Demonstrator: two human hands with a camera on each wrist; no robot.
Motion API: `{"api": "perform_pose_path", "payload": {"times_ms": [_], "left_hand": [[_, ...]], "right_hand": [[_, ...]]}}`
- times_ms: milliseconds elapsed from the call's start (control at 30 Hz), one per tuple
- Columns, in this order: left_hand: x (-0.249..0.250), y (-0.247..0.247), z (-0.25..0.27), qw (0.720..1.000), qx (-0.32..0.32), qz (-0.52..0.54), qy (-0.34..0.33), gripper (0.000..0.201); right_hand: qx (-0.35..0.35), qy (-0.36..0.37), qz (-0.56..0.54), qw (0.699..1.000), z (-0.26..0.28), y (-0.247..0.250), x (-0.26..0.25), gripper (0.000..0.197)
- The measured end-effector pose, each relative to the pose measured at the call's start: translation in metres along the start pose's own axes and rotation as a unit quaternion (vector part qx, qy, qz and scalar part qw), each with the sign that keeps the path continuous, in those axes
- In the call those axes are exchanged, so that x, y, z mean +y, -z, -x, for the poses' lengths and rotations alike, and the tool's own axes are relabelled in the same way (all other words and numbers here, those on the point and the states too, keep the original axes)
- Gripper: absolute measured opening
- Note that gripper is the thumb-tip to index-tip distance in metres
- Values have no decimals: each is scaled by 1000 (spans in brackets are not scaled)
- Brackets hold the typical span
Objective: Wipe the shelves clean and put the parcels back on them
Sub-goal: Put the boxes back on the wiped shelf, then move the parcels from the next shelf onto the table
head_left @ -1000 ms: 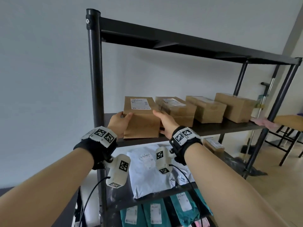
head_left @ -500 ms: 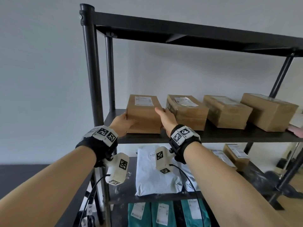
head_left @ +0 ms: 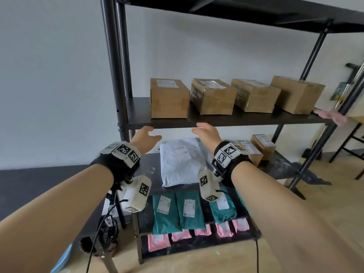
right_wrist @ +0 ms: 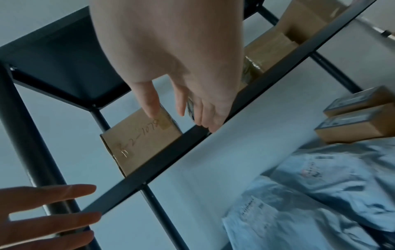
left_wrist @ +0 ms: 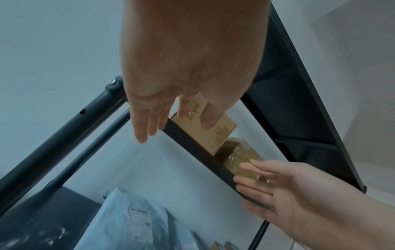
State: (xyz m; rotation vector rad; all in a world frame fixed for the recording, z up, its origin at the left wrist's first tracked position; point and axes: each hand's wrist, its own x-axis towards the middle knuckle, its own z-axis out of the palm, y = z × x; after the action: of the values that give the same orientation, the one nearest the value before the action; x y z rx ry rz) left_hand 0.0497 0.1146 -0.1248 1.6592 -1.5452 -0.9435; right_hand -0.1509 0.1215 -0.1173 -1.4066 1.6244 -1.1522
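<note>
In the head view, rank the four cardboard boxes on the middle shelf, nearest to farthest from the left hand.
1. Leftmost box, just above the left hand.
2. Second box, to its right.
3. Third box, farther right.
4. Rightmost box, at the shelf's right end.

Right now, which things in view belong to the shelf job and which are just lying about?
Job:
- black shelf
- four cardboard boxes, leftmost
- grey mailer
- teal mailers
- pink mailers
- pink cloth

Lying about:
- stool
- mop handle
</note>
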Motion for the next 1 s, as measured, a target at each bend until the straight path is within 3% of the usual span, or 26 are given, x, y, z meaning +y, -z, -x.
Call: {"api": "perform_pose_path", "payload": {"times_ms": [267, 400, 567, 767, 1000], "left_hand": [[-50, -47, 4, 995, -89, -45, 11, 49], [-69, -74, -18, 986, -117, -120, 11, 52], [-91, -117, -62, 975, -131, -176, 20, 53], [-113, -166, -122, 961, -134, -237, 43, 55], [-141, -191, -189, 958, -126, -251, 65, 67]], "right_hand": [[-10, -19, 100, 995, 19, 1, 67, 45], [-4, -34, 108, 994, 7, 3, 106, 44], [-26, -50, 130, 990, -43, -4, 155, 44], [-105, -49, 176, 978, -121, -20, 209, 49], [-196, -25, 252, 947, -197, -45, 246, 75]]}}
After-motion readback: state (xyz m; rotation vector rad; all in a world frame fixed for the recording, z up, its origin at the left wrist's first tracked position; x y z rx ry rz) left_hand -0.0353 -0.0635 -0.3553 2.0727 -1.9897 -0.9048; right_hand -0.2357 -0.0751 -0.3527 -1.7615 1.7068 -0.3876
